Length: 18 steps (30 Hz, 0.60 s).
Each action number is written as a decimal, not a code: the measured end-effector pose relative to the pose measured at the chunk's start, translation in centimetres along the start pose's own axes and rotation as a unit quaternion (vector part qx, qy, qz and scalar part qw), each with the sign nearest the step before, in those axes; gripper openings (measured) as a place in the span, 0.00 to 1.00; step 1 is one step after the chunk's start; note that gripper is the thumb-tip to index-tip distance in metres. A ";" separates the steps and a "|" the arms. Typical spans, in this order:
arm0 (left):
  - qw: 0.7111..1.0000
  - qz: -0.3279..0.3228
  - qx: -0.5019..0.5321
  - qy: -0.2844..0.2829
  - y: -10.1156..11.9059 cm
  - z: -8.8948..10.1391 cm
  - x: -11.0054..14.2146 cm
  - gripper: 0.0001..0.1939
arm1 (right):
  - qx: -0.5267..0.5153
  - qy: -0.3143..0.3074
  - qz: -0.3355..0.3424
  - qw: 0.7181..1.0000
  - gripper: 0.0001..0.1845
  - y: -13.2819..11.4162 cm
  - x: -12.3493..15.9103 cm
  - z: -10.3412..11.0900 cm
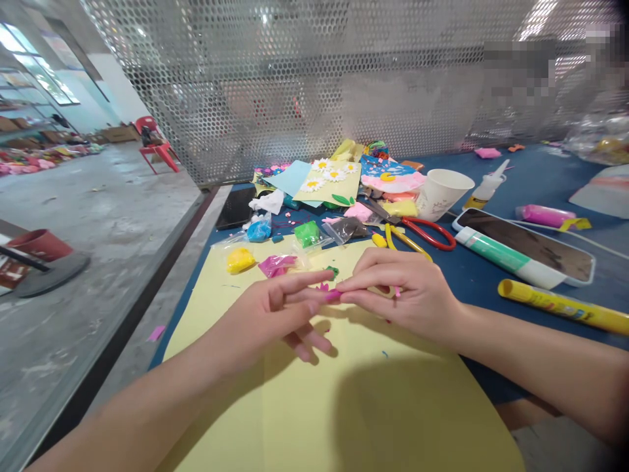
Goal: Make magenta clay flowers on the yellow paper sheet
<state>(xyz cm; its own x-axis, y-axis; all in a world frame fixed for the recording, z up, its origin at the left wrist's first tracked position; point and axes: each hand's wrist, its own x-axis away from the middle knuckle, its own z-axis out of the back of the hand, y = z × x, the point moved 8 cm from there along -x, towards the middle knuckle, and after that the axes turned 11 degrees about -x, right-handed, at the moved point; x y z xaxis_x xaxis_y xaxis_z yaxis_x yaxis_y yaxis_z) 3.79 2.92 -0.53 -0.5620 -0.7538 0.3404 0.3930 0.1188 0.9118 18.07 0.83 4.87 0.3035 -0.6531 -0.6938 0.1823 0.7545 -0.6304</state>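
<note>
Both my hands meet above a large pale yellow sheet (344, 406) on the blue table (496, 275). A small bit of pink clay (333, 295) is pinched between the fingertips of my left hand (280, 314) and my right hand (400, 295). My left hand's other fingers are stretched out. My right hand's fingers are curled together, with a small yellowish piece and a pink speck showing under them. Small bags of yellow clay (240, 260), magenta clay (278, 265) and green clay (307, 233) lie just beyond my hands.
Red-handled scissors (427, 233), a paper cup (442, 193), a phone (535, 249), a green-white glue stick (506, 257), a yellow marker (565, 308) and a pink tube (545, 214) lie to the right. Paper flower crafts (334, 180) sit before a perforated metal screen (314, 78). The table's left edge drops to a concrete floor.
</note>
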 end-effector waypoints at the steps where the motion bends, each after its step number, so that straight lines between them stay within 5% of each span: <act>1: 0.997 -0.027 -0.048 0.047 0.3 0.9 0.0 0.25 | 0.004 -0.001 -0.016 1.000 0.08 0.3 0.0 0.1; 4: 0.936 -0.131 -0.273 0.179 1.6 2.9 0.2 0.17 | 0.011 -0.043 -0.090 0.995 0.07 1.9 0.1 -0.3; 8: 0.834 -0.206 -0.472 0.197 2.2 2.5 0.0 0.13 | 0.004 -0.122 -0.180 0.976 0.07 4.2 0.9 -1.5; 18: 0.798 -0.254 -0.517 0.176 2.7 0.9 0.1 0.09 | 0.074 -0.134 -0.185 0.971 0.06 4.9 1.2 -2.0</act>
<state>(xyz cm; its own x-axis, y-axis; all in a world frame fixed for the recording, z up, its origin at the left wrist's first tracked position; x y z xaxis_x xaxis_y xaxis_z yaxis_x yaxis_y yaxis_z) 4.09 3.75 2.20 -0.6714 -0.6923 -0.2645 0.6732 -0.7190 0.1728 17.48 3.59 0.25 0.4199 -0.8559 -0.3019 0.4507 0.4854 -0.7492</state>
